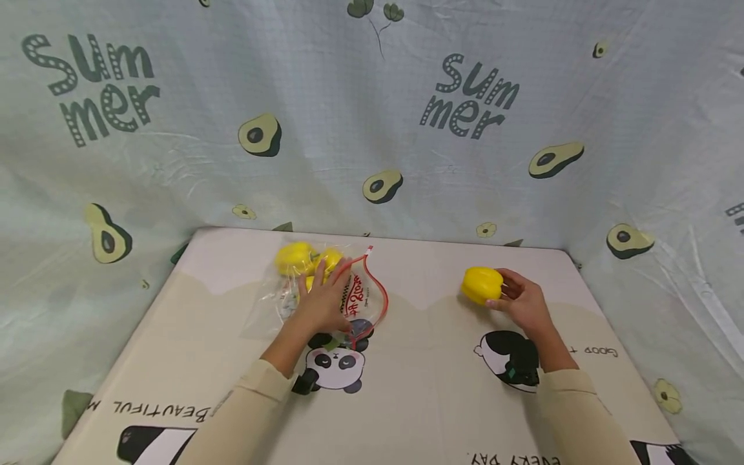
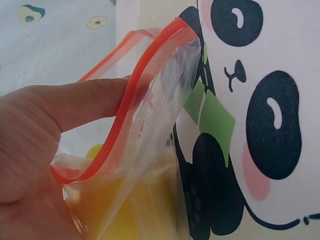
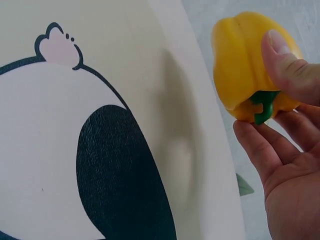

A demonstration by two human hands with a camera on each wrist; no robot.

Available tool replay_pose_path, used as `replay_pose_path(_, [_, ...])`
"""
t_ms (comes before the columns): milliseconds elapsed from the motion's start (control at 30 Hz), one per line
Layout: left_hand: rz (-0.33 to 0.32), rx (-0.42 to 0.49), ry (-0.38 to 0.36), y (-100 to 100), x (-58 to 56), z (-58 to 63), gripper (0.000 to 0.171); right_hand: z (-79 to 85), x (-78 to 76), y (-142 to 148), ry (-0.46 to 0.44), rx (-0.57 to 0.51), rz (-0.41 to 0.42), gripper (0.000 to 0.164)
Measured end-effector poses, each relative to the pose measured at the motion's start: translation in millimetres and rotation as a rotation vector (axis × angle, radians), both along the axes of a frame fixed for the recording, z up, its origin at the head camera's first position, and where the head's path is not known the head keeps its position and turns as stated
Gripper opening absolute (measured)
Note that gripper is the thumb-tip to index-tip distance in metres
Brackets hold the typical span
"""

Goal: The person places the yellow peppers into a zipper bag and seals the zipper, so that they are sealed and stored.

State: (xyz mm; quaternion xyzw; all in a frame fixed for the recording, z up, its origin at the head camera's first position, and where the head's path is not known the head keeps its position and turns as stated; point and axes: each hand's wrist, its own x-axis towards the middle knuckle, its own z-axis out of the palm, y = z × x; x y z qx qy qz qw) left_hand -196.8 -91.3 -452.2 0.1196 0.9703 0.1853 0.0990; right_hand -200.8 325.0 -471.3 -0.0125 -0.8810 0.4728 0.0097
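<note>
A clear zip bag [image 1: 372, 294] with a red zip edge lies toward the back left of the table, holding yellow bell peppers [image 1: 295, 258]. My left hand [image 1: 323, 298] is spread over it. In the left wrist view, the outstretched thumb [image 2: 90, 102] reaches behind the near red edge, at the parted mouth of the bag; the other fingers are mostly hidden there. Farther right, my right hand [image 1: 526, 305] grips another yellow bell pepper [image 1: 482, 285] above the table. Its green stem [image 3: 265, 106] shows between thumb and fingers.
The table [image 1: 418, 368] has a pale cover printed with pandas and words. A hanging sheet [image 1: 325, 116] with avocado prints rises behind the table and along both sides.
</note>
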Motion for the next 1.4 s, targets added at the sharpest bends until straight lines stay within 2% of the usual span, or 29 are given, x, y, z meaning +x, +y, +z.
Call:
replay_pose_path(200, [0.0,-0.006,0.007,0,-1.3,-0.1,0.127,2.9,0.5,-4,0.006,-0.011,0.041,0.077])
replay_pose_path(700, [-0.004,-0.002,0.003,3,-2.0,-3.4,0.127,-3.1,-1.9,-17,0.015,-0.029,0.103,0.075])
replay_pose_path(1033, [-0.003,-0.008,-0.003,0,2.0,-2.7,0.125,-4.8,-3.8,-30,-0.006,-0.081,0.161,0.076])
replay_pose_path(1400, [-0.005,-0.002,0.005,-2,0.0,-3.2,0.126,-3.9,-1.2,-48,-0.012,-0.096,0.178,0.076])
